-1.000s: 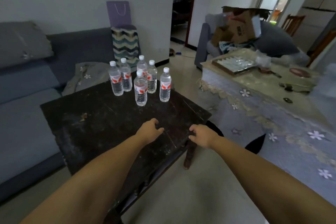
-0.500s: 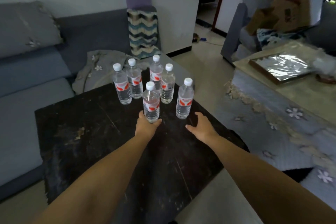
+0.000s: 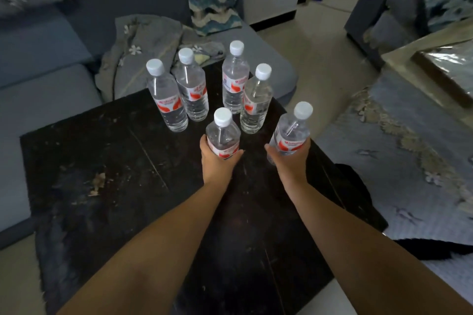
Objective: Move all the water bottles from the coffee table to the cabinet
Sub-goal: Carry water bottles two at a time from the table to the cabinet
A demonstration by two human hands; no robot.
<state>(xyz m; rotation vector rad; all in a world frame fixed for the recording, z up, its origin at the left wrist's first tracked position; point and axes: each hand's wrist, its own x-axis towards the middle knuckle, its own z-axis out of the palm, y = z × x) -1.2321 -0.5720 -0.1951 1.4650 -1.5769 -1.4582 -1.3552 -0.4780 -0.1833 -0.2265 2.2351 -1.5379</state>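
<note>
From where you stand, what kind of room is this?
Most likely a home living room. A grey sofa wraps round a dark, worn coffee table holding water bottles, a patterned rug covers the floor to the right, and a doorway leads off at the back.

Two bare forearms, nothing worn

The left hand (image 3: 218, 161) and right hand (image 3: 290, 161) show no sleeves, rings, watches or gloves from lower frame to centre.

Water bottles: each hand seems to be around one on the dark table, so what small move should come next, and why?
Probably lift both straight up. The left hand wraps the front bottle, the right hand the tilted bottle. Four other bottles stand close behind on the coffee table, so a forward sweep could topple them.
</note>
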